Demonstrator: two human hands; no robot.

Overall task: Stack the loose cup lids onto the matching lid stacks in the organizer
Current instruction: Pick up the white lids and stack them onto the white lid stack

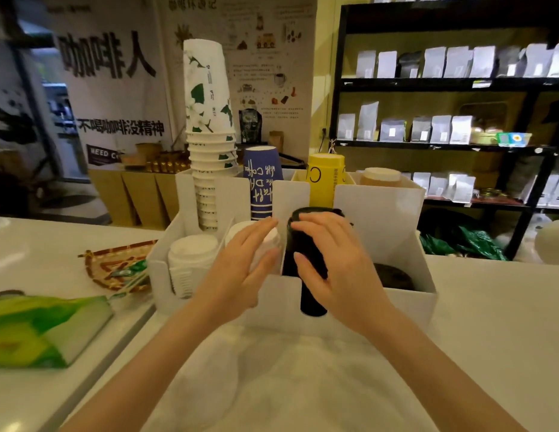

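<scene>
In organizer [350, 304] mid slot, right hand [331, 263] clamped on black lid stack [306, 254]; left hand [240, 269] open beside it.

Single head-worn wide-angle view, facing forward and down.
Close range: both forearms enter from the bottom edge; organizer [350, 304] sits centre on the tabletop [490, 322], shelving [443, 85] behind.

A black lid stack [306, 263] is seen under the right hand [337, 263], white lids [191, 260] left of the left hand [237, 275], and beyond them a white organizer [381, 207], green-leafed white cups [209, 120], and blue [262, 185] and yellow cups [325, 179].
</scene>
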